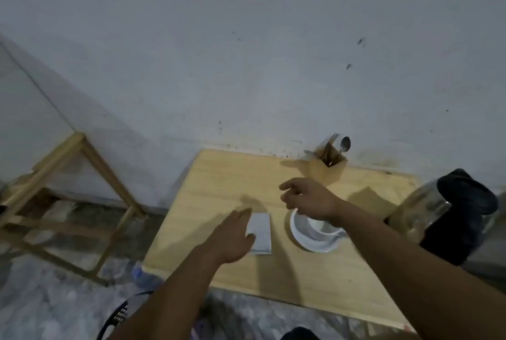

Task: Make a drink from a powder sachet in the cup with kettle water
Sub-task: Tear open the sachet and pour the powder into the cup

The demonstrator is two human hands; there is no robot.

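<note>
A pale rectangular sachet (262,233) lies flat on the wooden table (219,183). My left hand (232,238) rests on its left edge, fingers spread flat, thumb touching the sachet. To the right stands a white cup (317,233) on a white saucer (309,243). My right hand (306,197) hovers over the cup's far rim, fingers loosely curled and apart, holding nothing. A glass kettle (443,216) with a black lid and handle stands at the table's right edge.
A wooden holder (325,170) with a spoon (343,146) and a fork stands at the back of the table against the wall. A wooden frame stand (68,189) is on the floor to the left. A dark chair edge (123,312) shows below.
</note>
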